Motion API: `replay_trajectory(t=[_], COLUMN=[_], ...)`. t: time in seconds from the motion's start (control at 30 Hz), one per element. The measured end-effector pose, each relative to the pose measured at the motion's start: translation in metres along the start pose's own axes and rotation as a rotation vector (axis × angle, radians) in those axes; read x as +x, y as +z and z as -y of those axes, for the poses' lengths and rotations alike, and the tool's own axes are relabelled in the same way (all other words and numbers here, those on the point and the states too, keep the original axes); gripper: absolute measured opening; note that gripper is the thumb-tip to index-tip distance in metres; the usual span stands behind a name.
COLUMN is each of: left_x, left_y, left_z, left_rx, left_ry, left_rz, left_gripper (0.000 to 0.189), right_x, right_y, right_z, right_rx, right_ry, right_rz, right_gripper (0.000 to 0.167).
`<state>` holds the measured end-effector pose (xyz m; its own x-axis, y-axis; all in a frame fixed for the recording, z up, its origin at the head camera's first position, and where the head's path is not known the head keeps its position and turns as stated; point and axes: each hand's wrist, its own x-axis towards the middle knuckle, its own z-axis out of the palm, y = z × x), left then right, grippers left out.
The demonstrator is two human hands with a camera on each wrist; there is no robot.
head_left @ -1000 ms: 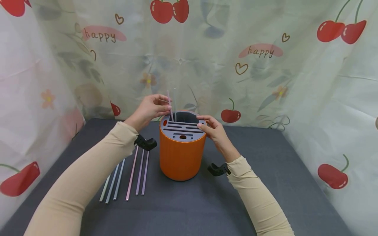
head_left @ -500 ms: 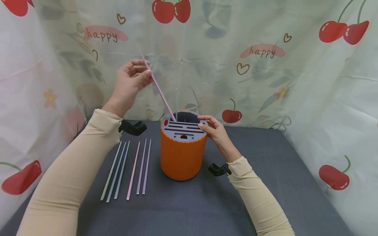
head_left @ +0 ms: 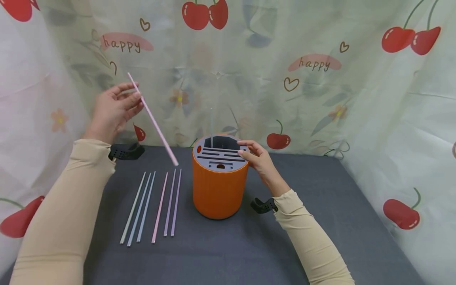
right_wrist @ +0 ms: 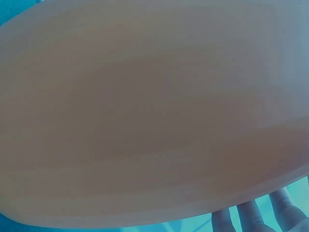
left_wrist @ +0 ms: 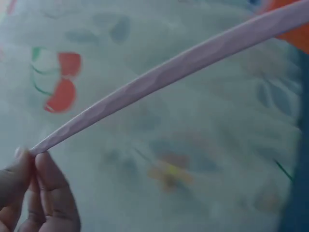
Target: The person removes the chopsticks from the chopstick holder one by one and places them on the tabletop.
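Observation:
In the head view my left hand (head_left: 115, 111) is raised at the left and pinches a pink chopstick (head_left: 156, 126) between thumb and fingers. The chopstick slants down to the right, its lower end in the air left of an orange knife and utensil holder (head_left: 219, 194). The left wrist view shows the pink chopstick (left_wrist: 159, 75) with a faceted surface. My right hand (head_left: 263, 164) grips the holder's right rim, thumb on the grey slotted top. One pale, thin stick (head_left: 211, 126) stands upright in the holder's rear opening. In the right wrist view the holder's wall (right_wrist: 145, 116) hides most of that hand.
Left of the holder, several chopsticks lie side by side on the dark tablecloth (head_left: 221, 253): a pale green one (head_left: 132, 209), blue ones (head_left: 146, 208), a pink one (head_left: 159, 209) and purple ones (head_left: 176, 206). A printed curtain (head_left: 242, 91) surrounds the table's back and sides.
My left hand has drawn the pink chopstick up out of the holder's rear opening and carried it left. The right hand stays on the holder's rim.

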<state>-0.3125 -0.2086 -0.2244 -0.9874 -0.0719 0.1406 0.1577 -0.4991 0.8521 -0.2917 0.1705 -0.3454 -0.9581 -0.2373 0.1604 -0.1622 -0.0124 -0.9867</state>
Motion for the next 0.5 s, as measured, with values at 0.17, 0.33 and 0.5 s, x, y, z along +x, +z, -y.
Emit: replay_trajectory(t=[0.17,0.33,0.5], left_x=[-0.001,-0.011,-0.02], left_y=[-0.048,-0.085,-0.104], left_z=[0.056,0.116,0.148], left_rx=[0.453,0.79,0.899], left_ry=[-0.168,-0.337,-0.469], left_rz=[0.111,0.181,0.132], left_gripper=[0.03,0.049,0.049], right_x=[0.0,-0.001,0.0], right_y=[0.001,0.001,0.002], right_z=[-0.001,0.0,0.0], right_rx=[0.009,0.008,0.013], right_ry=[-0.005,0.002,-0.002], right_rz=[-0.002,-0.006,-0.005], right_gripper=[0.023,0.024,0.023])
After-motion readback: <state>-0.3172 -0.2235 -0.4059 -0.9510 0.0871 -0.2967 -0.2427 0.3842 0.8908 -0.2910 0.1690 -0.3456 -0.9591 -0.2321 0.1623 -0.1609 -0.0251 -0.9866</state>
